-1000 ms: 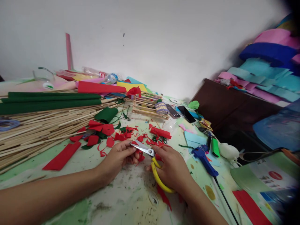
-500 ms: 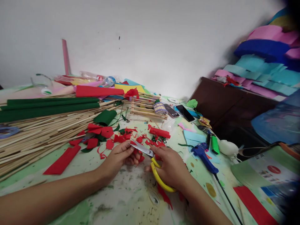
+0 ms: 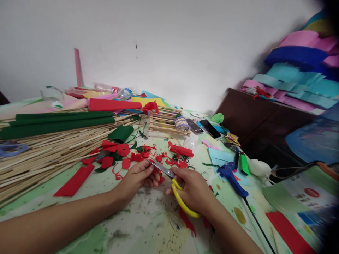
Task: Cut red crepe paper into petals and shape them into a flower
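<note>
My right hand (image 3: 192, 187) is wrapped round the yellow handles of a pair of scissors (image 3: 182, 204), whose metal blades point up and left. The blade tips lie against the fingers of my left hand (image 3: 144, 174). That hand is closed in a pinch, with a small piece of red paper (image 3: 160, 178) showing at its fingers, partly hidden behind hand and blades. Just beyond both hands, red paper scraps (image 3: 125, 163) and a rolled red strip (image 3: 181, 150) lie scattered over the table.
Thin wooden sticks (image 3: 60, 151) cover the left side, with green paper rolls (image 3: 63, 120) on top. A small stick frame (image 3: 166, 123) and phones (image 3: 210, 129) sit at the back. To the right are a blue glue gun (image 3: 233, 180) with its cord and a green container (image 3: 299, 190).
The whole view has shifted slightly, so things appear a little further right. Both hands keep nearly the same pose, scissors still at the left fingers.
</note>
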`<action>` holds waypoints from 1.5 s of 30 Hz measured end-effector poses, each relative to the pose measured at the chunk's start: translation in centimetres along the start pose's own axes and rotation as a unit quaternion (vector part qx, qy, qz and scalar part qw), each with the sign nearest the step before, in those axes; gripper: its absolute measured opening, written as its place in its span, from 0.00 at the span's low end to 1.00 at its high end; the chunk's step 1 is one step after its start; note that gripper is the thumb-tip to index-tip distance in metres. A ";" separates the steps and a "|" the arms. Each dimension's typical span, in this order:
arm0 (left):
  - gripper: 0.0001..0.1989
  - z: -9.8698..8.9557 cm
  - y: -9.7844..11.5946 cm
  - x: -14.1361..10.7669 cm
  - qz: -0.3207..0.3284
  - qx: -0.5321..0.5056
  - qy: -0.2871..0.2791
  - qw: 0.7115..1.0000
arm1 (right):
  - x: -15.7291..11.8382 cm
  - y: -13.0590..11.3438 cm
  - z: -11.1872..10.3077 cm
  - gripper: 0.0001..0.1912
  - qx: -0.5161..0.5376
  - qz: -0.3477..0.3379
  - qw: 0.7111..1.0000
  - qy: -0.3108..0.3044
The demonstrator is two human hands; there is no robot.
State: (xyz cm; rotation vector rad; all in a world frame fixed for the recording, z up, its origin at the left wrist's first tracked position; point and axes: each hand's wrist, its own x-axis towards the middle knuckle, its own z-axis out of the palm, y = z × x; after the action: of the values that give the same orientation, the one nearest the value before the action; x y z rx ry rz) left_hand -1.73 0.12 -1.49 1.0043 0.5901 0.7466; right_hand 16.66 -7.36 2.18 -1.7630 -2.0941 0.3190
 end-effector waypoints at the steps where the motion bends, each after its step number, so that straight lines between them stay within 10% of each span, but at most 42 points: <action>1: 0.10 0.0 0.0 0.0 0.001 0.000 -0.001 1.000 | 0.0 0.0 0.0 0.18 0.000 0.001 1.000 0.001; 45: 0.12 0.2 -0.1 0.1 0.024 -0.008 0.046 0.999 | -0.1 0.3 0.1 0.16 0.042 0.008 0.999 -0.007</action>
State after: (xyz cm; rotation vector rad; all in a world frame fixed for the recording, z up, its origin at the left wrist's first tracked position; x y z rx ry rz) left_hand -1.52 0.03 -1.55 0.9761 0.6403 0.8414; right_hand 16.93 -7.34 1.95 -1.7344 -2.0472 0.4189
